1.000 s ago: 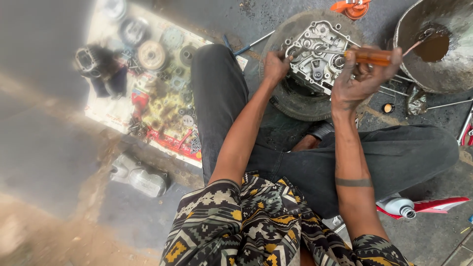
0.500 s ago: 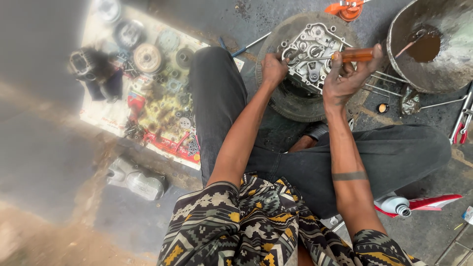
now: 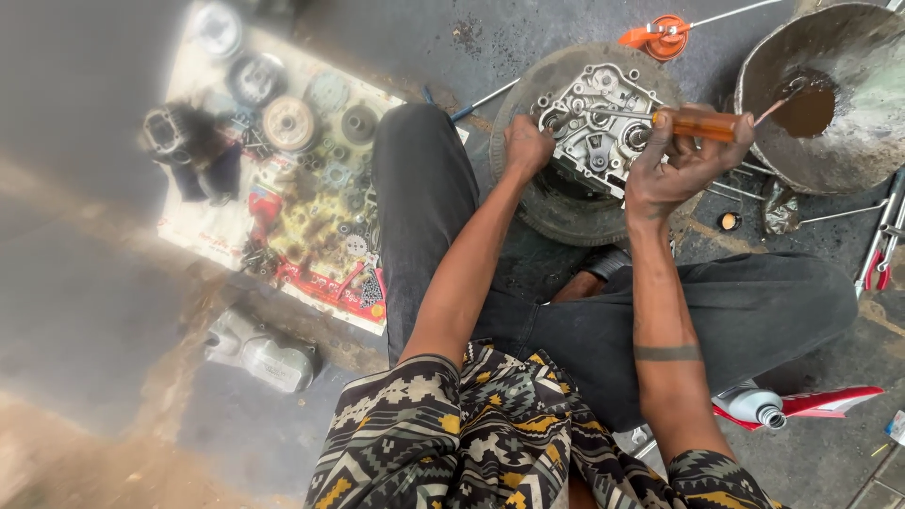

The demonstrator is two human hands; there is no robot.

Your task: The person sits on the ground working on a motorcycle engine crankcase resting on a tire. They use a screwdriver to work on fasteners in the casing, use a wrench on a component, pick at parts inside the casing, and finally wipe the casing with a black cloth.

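A silver engine case (image 3: 594, 127) lies on a round dark tyre (image 3: 556, 212) on the floor in front of my crossed legs. My left hand (image 3: 526, 149) is closed on the case's left edge. My right hand (image 3: 679, 165) grips a screwdriver with an amber handle (image 3: 702, 123); its metal shaft runs left across the top of the case. Both hands are dark with grease.
A dented metal basin (image 3: 830, 94) with brown oil stands at the upper right. A printed sheet (image 3: 283, 188) at left carries several gears and engine parts. A grey engine cover (image 3: 264, 349), an orange funnel (image 3: 660, 36), pliers (image 3: 881, 250) and a white bottle (image 3: 754, 405) lie around.
My right hand has shifted the screwdriver so its shaft lies across the top of the case. The left hand stays on the case edge. The view has moved slightly.
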